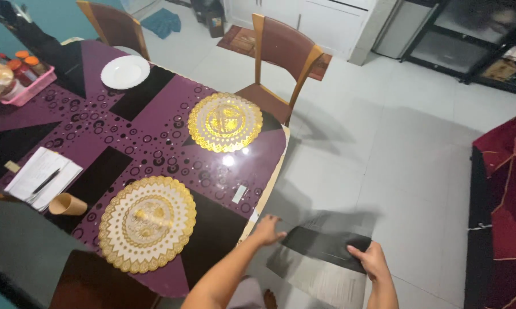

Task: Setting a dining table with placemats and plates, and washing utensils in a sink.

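A: What do the hands hold?

B: A dark sheet [326, 247], blurred, off the table's [155, 143] edge at about 5 o'clock of the view. The right hand [372, 260] pinches its right edge, fingers curled over it. The left hand [267, 230] meets its left corner, fingers together and extended.

A: Any labels or packages?

B: A small pale rectangular tag [239, 194] lies on the table, at 11 o'clock from the left hand. At 10 o'clock of the view, a pink basket [32, 86] holds orange-capped bottles. A white notepad [40, 174] with a pen lies at 9 o'clock, just above a tan cup [67, 204].

A: And the mats?

B: Two round gold placemats [147, 222], plus a white plate [124, 72] at 11 o'clock.
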